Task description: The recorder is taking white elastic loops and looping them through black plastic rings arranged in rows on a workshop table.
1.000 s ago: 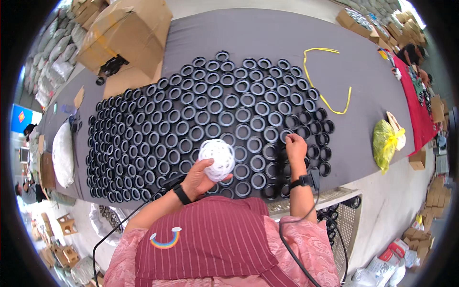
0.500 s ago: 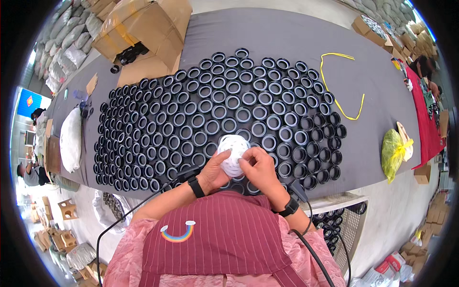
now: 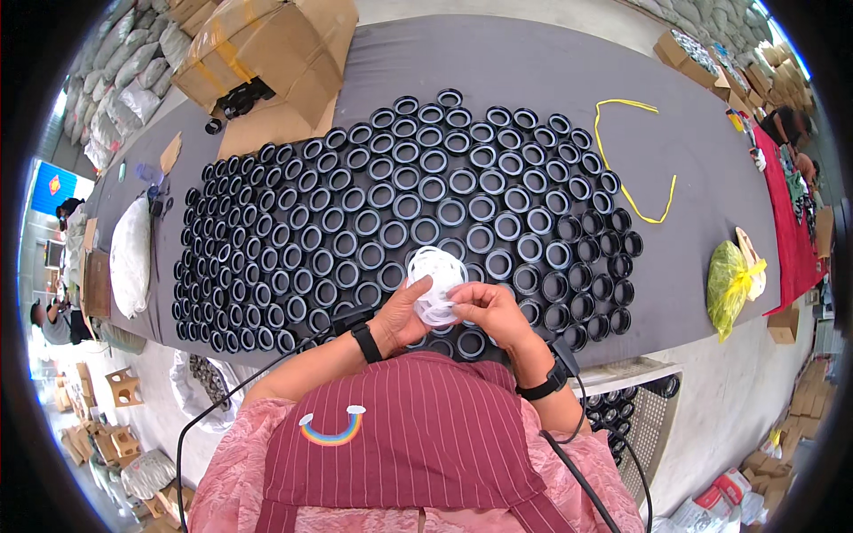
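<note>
A loose bunch of thin white rings (image 3: 435,271) rests in my left hand (image 3: 404,315), thumb on top, just above the near edge of the table. My right hand (image 3: 498,315) pinches at the right side of the bunch with thumb and forefinger; whether a single ring is between the fingertips is too small to tell. Beyond and around both hands stand many black rings (image 3: 451,211) with pale inner rims, laid out in close rows. The white bunch hides a few of them.
A large cardboard box (image 3: 258,62) with black parts in its opening stands far left. A white sack (image 3: 131,258) lies at the left end. To the right are a yellow strap (image 3: 611,164) and a yellow plastic bag (image 3: 733,289). Black cables run beside both forearms.
My right hand has shifted slightly right and down, its fingers drawn to the bunch's edge. The rings look more spread out. My left hand has barely moved.
</note>
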Demonstrator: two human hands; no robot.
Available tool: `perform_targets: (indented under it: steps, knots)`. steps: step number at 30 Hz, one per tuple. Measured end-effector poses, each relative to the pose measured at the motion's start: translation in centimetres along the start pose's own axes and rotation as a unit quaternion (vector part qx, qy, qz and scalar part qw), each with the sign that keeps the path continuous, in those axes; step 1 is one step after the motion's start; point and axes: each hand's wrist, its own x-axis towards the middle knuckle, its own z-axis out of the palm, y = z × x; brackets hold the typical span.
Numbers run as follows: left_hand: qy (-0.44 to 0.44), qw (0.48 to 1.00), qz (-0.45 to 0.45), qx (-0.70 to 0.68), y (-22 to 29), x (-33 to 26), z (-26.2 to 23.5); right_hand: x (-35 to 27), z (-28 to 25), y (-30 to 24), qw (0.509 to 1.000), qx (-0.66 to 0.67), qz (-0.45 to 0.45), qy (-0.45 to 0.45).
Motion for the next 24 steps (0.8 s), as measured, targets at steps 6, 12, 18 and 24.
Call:
perform_targets:
  steps: [6,12,18,24]
  knots:
    - [-0.021,0.994,0.044,0.101,0.0,0.3,-0.3,-0.4,0.1,-0.7,0.986,-0.134,-0.067,-0.068]
    - [0.018,0.992,0.057,0.108,-0.2,1.0,1.0,-0.8,-0.6,-1.6,0.98,-0.149,-0.1,-0.088]
    - [0.038,0.991,0.043,0.123,0.9,0.7,0.4,-1.1,-8.5,-2.6,0.957,0.057,-0.1,0.267]
    - [0.069,0.988,0.018,0.134,0.9,1.2,0.8,1.4,-20.6,-0.8,0.841,0.08,-0.139,0.517]
